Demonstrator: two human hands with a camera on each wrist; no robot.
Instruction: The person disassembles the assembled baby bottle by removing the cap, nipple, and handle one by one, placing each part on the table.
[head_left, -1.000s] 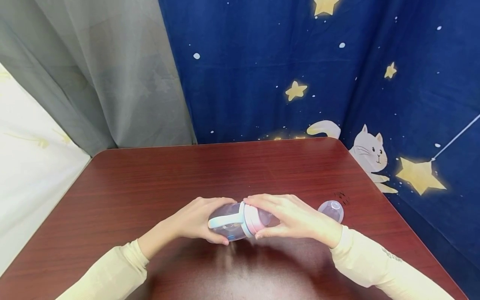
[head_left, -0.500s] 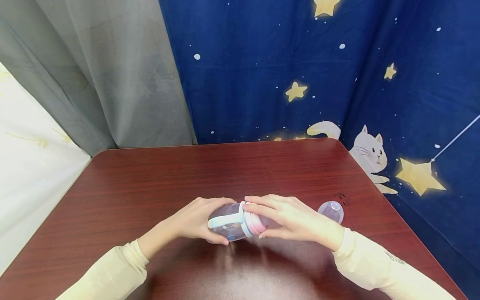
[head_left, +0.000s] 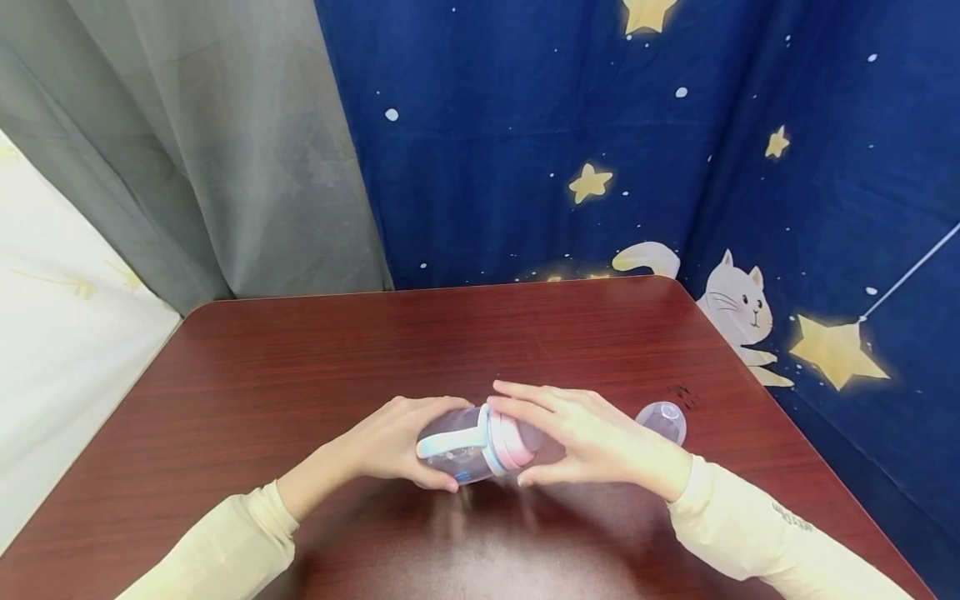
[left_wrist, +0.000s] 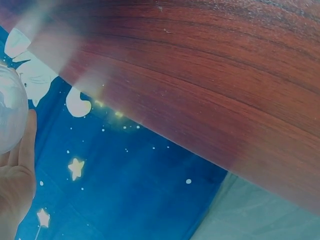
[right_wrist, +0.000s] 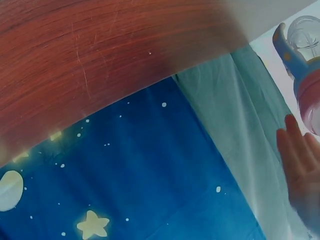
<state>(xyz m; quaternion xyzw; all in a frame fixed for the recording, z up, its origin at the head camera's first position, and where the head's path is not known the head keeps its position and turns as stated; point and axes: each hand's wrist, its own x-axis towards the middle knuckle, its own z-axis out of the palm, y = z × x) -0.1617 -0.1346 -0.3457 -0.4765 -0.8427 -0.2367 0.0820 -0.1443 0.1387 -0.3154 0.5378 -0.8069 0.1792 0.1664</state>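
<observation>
A clear baby bottle (head_left: pixel 457 462) lies tilted on its side above the table in the head view, its pale blue handle facing up and its pink collar (head_left: pixel 513 442) pointing right. My left hand (head_left: pixel 397 440) grips the bottle's body from the left, thumb below and fingers over the top. Around the collar end is my right hand (head_left: pixel 581 433), its fingers spread and fairly straight; the thumb stands off the collar's lower side. In the right wrist view, the fingers (right_wrist: pixel 295 145) look extended beside the pink collar (right_wrist: pixel 311 100). The left wrist view shows only the bottle's rounded base (left_wrist: pixel 12 107).
A translucent dome-shaped cap (head_left: pixel 663 421) lies on the dark red wooden table (head_left: pixel 375 342), just behind the right wrist. Blue star-patterned curtain (head_left: pixel 487 150) and grey curtain (head_left: pixel 247 167) hang behind the table's far edge.
My right hand has loosened around the pink collar, its fingers spreading and its thumb moving away from the collar. The left hand and the bottle stay nearly still.
</observation>
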